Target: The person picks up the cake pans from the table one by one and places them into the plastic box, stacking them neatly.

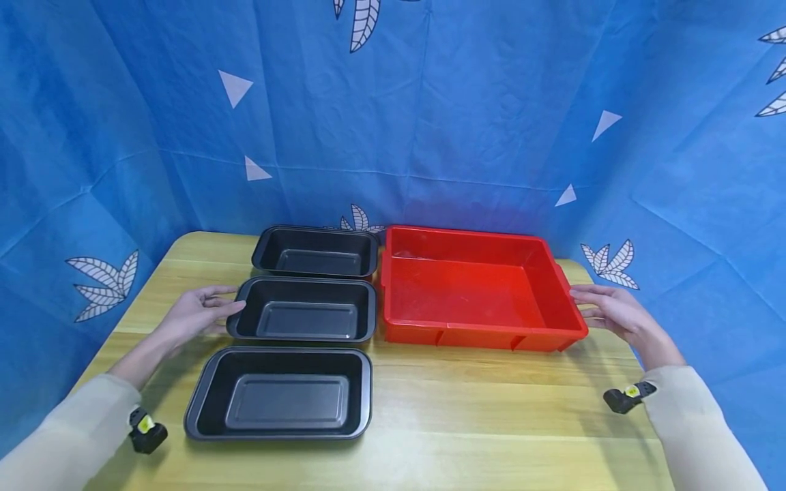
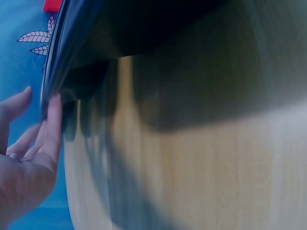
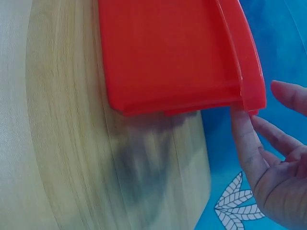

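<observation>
My left hand [image 1: 201, 311] is at the left end of the middle black loaf pan [image 1: 307, 322]. In the left wrist view its straight fingers [image 2: 53, 127] reach under the pan's rim, and the thumb stands apart. My right hand [image 1: 608, 310] is at the right end of a red plastic tray [image 1: 479, 334]. The right wrist view has straight fingers [image 3: 247, 143] against the underside of the tray's rim, with the thumb off to the side. Both the tray and the middle pan have nothing inside.
A second black loaf pan [image 1: 316, 264] sits behind the middle one, and a third pan [image 1: 285, 399] lies in front, nearest me. All rest on a wooden table [image 1: 467, 423]. A blue patterned cloth [image 1: 393, 116] hangs close behind and at both sides.
</observation>
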A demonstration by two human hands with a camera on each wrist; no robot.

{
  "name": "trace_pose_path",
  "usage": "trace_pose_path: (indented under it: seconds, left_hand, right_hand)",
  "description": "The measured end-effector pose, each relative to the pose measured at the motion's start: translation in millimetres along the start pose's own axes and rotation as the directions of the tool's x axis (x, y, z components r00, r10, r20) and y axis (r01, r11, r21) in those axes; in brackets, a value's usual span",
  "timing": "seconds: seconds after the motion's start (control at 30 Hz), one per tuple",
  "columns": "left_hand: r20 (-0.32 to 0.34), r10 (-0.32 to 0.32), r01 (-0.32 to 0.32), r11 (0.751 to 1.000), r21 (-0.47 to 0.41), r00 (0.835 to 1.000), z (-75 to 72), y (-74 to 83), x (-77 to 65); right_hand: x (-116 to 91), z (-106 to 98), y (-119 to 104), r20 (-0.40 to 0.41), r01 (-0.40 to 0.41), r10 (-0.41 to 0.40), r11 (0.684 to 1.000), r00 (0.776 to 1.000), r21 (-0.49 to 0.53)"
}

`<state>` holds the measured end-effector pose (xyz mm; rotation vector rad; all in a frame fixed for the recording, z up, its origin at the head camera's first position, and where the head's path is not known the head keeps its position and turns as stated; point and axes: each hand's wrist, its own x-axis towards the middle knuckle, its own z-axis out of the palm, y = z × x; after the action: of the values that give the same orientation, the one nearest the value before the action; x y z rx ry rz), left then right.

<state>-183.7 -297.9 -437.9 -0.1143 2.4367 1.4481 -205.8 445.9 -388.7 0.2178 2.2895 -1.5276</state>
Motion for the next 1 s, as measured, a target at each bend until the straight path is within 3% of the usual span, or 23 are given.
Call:
trace_pose_path:
  seconds: [0.53, 0.83, 1.0]
  left_hand:
    - [0.073, -0.075, 0.073, 0.997, 0.024, 0.995, -3.5, 8.8, 12.3]
    - [0.086, -0.145, 0.138, 0.987, 0.079, 0.986, -3.4, 10.4, 19.2]
    - [0.091, -0.151, 0.14, 0.984, 0.111, 0.984, -4.0, 12.3, 18.3]
  right_hand:
    - [3.1, -5.8, 3.6, 0.063, 0.018, -0.017, 1.0, 0.998, -0.012]
    - [5.0, -3.5, 2.8, 0.037, 0.001, -0.001, 1.0, 0.999, -0.008]
    - [5.0, -2.7, 2.9, 0.031, -0.005, 0.006, 1.0, 0.999, -0.008]
